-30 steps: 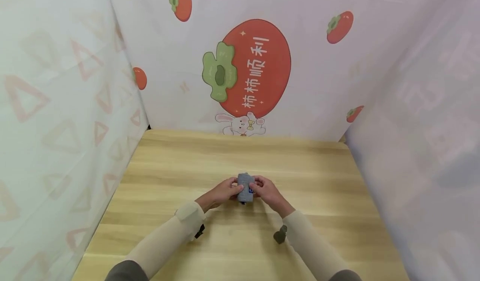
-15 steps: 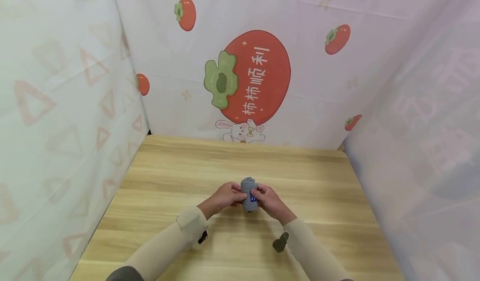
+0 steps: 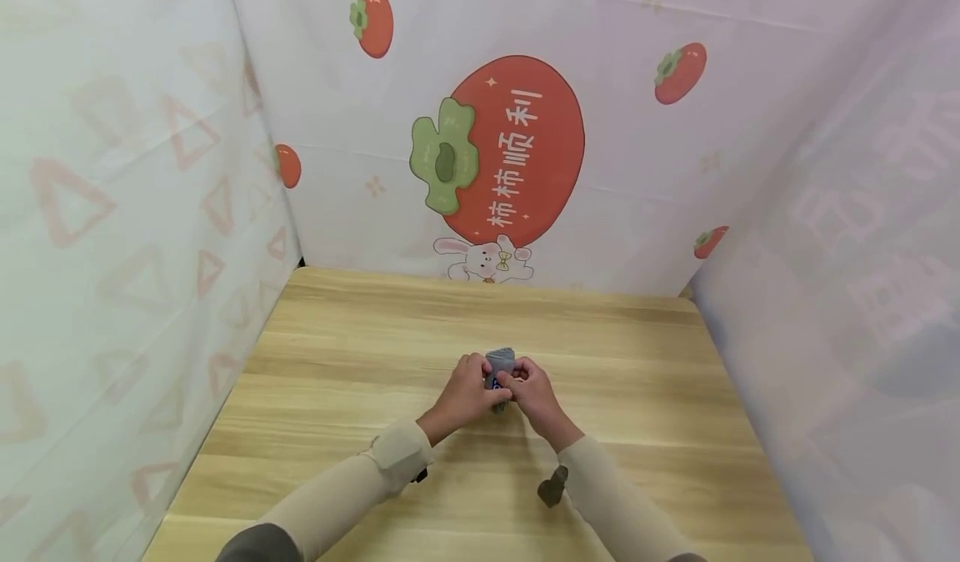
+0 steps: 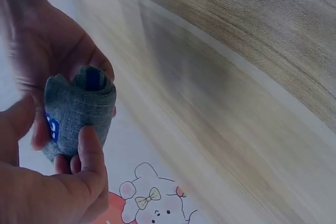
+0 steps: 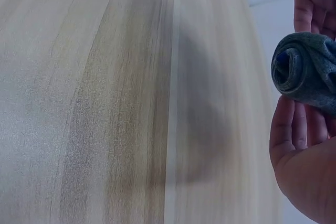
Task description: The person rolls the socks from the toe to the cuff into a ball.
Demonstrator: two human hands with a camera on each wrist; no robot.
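A roll of grey knitted cloth [image 3: 501, 360] is held between both hands, above the wooden table. It bears a blue patch [image 4: 52, 126] with pale lettering. From the left side my left hand [image 3: 463, 393] grips the roll, its thumb across the lower part. My right hand [image 3: 537, 393] holds the opposite side, thumb on the front near the patch. A coiled end with dark blue inside shows in the left wrist view, next to a loose flap. Fingers cover much of the roll's lower half in the head view.
The wooden tabletop [image 3: 337, 437] spreads beneath both forearms. White printed cloth hangs as a back wall [image 3: 637, 170] and along both sides. A dark wrist device [image 3: 552, 487] sits at the right cuff, and another is partly hidden at the left.
Both hands have stayed on the roll while it turned. My left hand has swung round it, with its thumb lower and closer to the right thumb. The patch is now partly covered.
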